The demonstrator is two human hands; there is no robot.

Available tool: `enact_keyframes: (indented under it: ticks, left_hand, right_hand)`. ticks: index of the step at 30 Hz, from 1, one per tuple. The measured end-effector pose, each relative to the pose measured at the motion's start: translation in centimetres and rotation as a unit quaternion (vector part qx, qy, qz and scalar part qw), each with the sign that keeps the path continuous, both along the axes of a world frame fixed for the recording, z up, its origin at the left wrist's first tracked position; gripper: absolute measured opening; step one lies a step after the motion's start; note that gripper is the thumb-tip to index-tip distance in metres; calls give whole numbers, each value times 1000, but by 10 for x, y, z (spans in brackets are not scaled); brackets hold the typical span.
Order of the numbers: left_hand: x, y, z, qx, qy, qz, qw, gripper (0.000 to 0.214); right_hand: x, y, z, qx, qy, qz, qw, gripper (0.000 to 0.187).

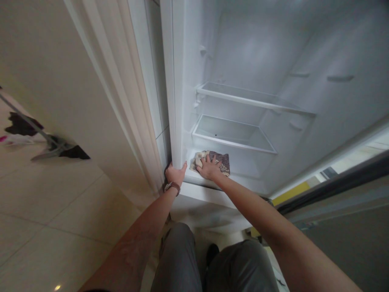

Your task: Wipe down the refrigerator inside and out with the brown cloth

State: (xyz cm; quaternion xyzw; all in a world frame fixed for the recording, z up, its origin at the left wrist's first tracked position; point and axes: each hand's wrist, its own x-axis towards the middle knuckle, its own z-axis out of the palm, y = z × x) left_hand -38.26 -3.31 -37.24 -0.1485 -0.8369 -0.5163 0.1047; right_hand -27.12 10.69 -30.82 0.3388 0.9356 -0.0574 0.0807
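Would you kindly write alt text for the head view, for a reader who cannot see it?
The person's right hand presses a patterned cloth flat on the floor of an open white fridge, below two glass shelves. The left hand, a watch on its wrist, grips the fridge's left front edge. Pale floor tiles lie to the left.

This looks like the kitchen of a home: a household refrigerator (243, 48) stands open, its white moulded inside fitted with two glass shelves (252, 97), rail bumps on the side walls and a ribbed door seal (121, 81) along its left edge. It sits on a floor (60, 202) of large pale glossy tiles with thin grout lines. On that floor at the far left lies a long-handled mop (45, 142) beside dark rags.
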Motion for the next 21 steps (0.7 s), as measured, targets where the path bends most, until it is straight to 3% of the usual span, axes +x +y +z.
enact_keyframes:
  ticks: [10,17,21]
  left_hand:
    - [-3,1,-4,14,-7,-20,1000,52]
    - [-5,-1,-4,26,-5,-29,999,51]
    - [-5,0,-6,34,-10,-26,999,49]
  right_hand:
    - [-9,-62,0,29,28,62,997,82]
    - [-8,-45,19,-56,-10,95,994,85]
    - [-6,-31,21,-55,-11,113,992,82]
